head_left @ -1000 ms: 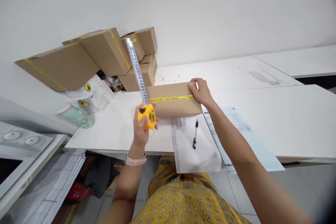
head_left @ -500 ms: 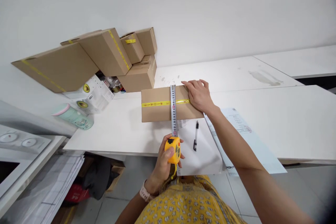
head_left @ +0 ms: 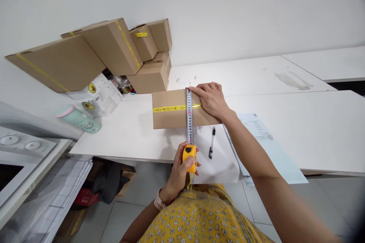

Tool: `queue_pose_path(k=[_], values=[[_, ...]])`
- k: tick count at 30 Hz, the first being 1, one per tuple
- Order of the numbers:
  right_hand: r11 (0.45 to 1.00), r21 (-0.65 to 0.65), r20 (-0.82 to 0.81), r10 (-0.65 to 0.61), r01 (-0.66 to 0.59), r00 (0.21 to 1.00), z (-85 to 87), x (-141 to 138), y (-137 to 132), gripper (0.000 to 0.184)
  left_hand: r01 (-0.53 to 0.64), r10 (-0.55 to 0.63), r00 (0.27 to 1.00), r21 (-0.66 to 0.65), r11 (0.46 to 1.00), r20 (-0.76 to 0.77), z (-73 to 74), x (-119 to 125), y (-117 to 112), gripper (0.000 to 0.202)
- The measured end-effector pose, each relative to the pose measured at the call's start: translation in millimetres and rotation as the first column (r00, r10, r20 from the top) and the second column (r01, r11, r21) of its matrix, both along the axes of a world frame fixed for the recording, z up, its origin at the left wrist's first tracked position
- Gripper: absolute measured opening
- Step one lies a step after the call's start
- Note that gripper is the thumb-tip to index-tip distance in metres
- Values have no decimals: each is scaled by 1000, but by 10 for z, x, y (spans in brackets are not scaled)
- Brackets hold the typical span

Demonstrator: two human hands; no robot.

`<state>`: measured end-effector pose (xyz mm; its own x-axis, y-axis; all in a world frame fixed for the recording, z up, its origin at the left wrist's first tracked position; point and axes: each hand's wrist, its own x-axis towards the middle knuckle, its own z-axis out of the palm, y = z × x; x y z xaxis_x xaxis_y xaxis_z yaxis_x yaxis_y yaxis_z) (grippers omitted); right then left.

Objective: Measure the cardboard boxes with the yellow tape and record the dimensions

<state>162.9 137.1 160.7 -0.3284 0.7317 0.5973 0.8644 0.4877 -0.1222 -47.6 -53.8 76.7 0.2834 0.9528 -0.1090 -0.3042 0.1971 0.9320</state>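
White bench (head_left: 137, 133) here, carton (head_left: 169, 120) on it, left fingers (head_left: 186, 164) around the tape measure (head_left: 189, 153), right fingers (head_left: 197, 90) at blade's (head_left: 189, 119) far end, grip unclear: looks like mid-measurement, next needing a straight blade.

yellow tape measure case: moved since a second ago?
Yes: the yellow case has moved right, farther from the mint tumbler, and toward the wearer, to the table's front edge.

Tape blade (head_left: 189, 118) — swung across carton (head_left: 169, 120), right hand (head_left: 213, 99) now at blade tip
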Motion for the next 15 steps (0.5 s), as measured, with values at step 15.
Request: queue_pose_path(k=[15], values=[[999, -37, -56, -10, 8, 998, 0, -15, -38, 52, 33, -32, 999, 29, 999, -16, -68, 95, -11, 56]])
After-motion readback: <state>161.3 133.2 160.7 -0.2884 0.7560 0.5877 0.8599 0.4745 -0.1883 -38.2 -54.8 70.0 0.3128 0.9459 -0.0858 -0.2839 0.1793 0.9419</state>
